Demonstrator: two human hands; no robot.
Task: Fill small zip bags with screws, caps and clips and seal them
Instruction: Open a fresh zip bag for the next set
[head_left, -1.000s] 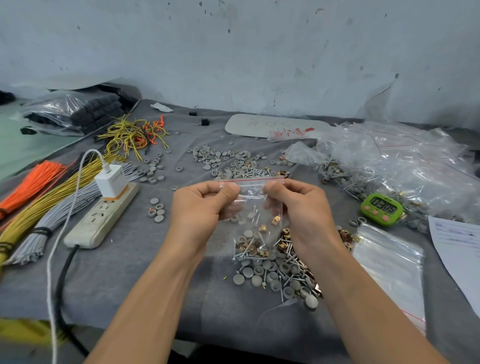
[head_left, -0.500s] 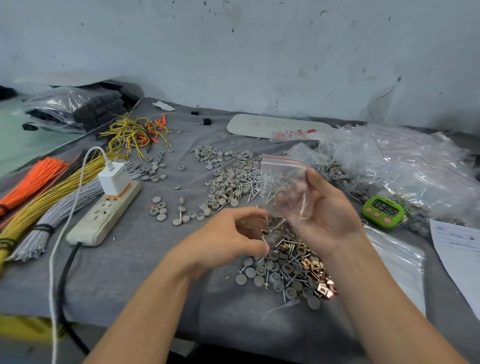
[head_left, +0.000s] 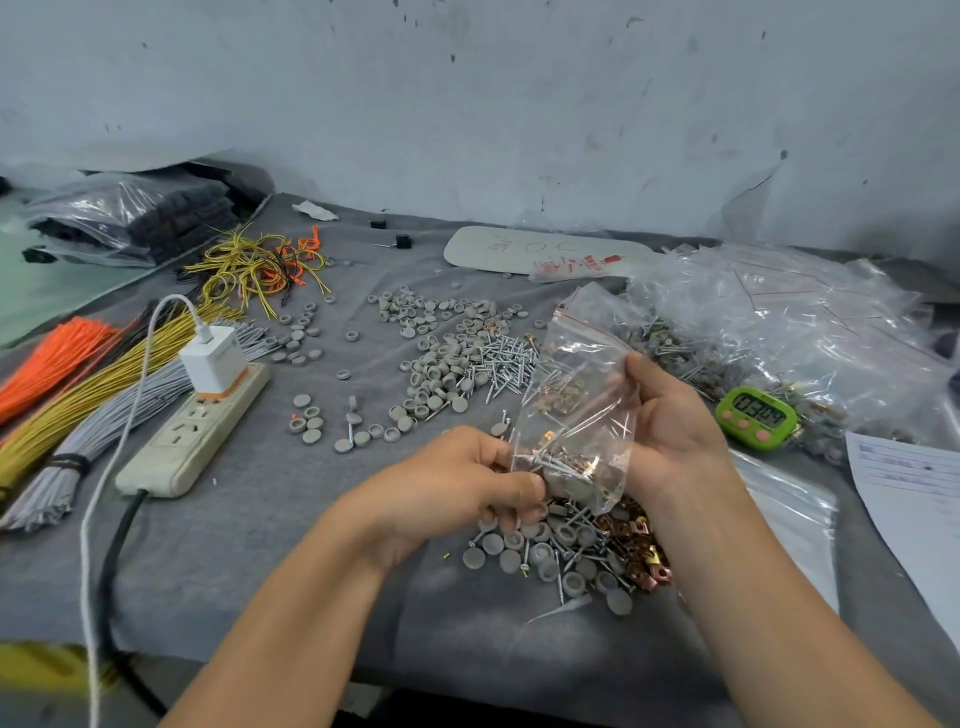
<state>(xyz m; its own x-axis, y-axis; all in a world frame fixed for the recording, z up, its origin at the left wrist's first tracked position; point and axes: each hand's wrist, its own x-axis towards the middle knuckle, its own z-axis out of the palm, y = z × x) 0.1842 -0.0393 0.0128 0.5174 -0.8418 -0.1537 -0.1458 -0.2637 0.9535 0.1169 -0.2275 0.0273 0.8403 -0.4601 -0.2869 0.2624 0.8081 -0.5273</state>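
We see a grey tabletop (head_left: 270, 545) with a heap of clear bags (head_left: 779, 322) at its right. Above the near middle, the right hand (head_left: 675, 431) cradles a small zip bag (head_left: 576, 415), thumb curled on its edge, while the left hand (head_left: 447, 488) pinches its lower corner. Screws, caps and clips sit inside; a loose pile (head_left: 571, 551) lies just beneath. A green timer (head_left: 757, 417) stands near.

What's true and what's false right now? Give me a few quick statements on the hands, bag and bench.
1. The right hand holds the zip bag. True.
2. The zip bag is empty. False: screws and clips lie inside.
3. The green timer sits on the left of the table. False: it is on the right, beside the pile of clear bags.
4. A white charger is plugged into the power strip. True.
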